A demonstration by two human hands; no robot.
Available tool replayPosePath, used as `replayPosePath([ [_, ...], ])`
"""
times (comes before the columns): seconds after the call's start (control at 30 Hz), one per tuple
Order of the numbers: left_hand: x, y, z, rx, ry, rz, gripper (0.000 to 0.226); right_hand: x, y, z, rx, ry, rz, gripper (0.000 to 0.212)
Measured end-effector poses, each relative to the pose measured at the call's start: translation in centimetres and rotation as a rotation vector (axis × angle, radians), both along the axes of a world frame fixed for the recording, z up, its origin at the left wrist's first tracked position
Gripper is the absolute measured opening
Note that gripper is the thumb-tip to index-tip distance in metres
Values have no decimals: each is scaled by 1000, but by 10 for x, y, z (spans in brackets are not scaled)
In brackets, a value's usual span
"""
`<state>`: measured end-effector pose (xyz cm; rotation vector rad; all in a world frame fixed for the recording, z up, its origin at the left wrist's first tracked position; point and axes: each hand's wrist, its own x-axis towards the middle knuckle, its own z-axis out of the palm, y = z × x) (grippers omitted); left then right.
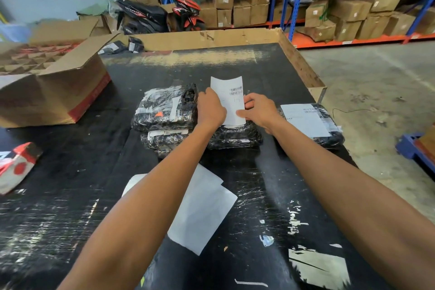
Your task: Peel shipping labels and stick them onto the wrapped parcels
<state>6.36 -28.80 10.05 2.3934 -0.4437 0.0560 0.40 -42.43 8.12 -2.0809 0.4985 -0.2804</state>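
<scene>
A white shipping label [231, 96] with barcodes stands upright between my hands above a black wrapped parcel [235, 135]. My left hand [210, 108] grips the label's left edge. My right hand [257, 109] pinches its right edge near the bottom. Left of it lie two stacked black wrapped parcels [164, 110]. At the right sits a black parcel [329, 129] with a white label [306, 119] stuck on top. White backing sheets [202, 209] lie on the black table [70, 183] under my left forearm.
An open cardboard box [54, 92] stands at the left. A red and white packet [16, 165] lies at the left edge. A cardboard wall [211, 37] borders the table's far side. Racks with cartons [329, 7] stand behind. Paper scraps [317, 266] lie front right.
</scene>
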Motion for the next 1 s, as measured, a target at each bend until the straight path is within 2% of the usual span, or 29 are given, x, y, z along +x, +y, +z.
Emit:
replayPosePath([
  [0.27, -10, 0, -11, -36, 79, -7, 64, -1, 14, 0, -329, 37, -43, 37],
  [0.4, -10, 5, -19, -59, 20, -47, 70, -2, 27, -2, -489, 54, -105, 37],
  [0.47, -9, 7, -24, -37, -9, -68, 72, -5, 28, -2, -569, 68, -154, 46],
  [0.57, -10, 8, -28, 33, -18, -96, 77, -8, 19, -4, -473, 68, -187, 72],
  [0.6, -12, 8, -28, 54, -7, -100, 80, -9, 16, -6, -444, 43, -175, 72],
  [0.67, -13, 8, -28, 87, 6, -95, 83, -10, 11, -11, -446, -56, -117, 50],
  [0.77, -6, 9, -28, 165, -96, -140, 69, -10, 5, -15, -472, -161, 43, 8],
  [0.8, -2, 9, -28, 190, -131, -174, 60, -10, 3, -16, -471, -164, 90, 5],
  [0.9, 9, 6, -25, 256, -124, -238, 30, -3, -4, -17, -500, -134, 153, 20],
  [1.0, 18, 1, -20, 328, -85, -275, 28, 7, -13, -18, -515, -95, 182, 25],
])
